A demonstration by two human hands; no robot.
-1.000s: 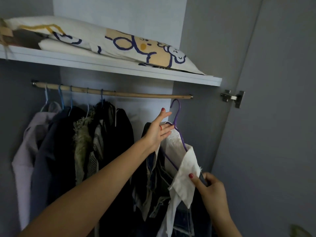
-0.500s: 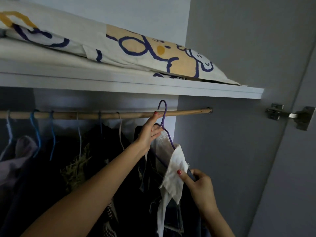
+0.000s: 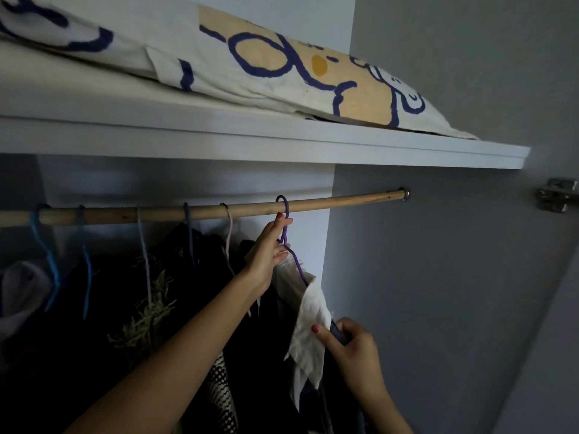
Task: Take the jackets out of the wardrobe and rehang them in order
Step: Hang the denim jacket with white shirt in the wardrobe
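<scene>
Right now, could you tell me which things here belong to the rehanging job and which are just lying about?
Part of the job: purple hanger, wooden rail, white-collared jacket, hanging clothes, left hand, right hand.

Just lying about: pillow, shelf, door hinge.
</scene>
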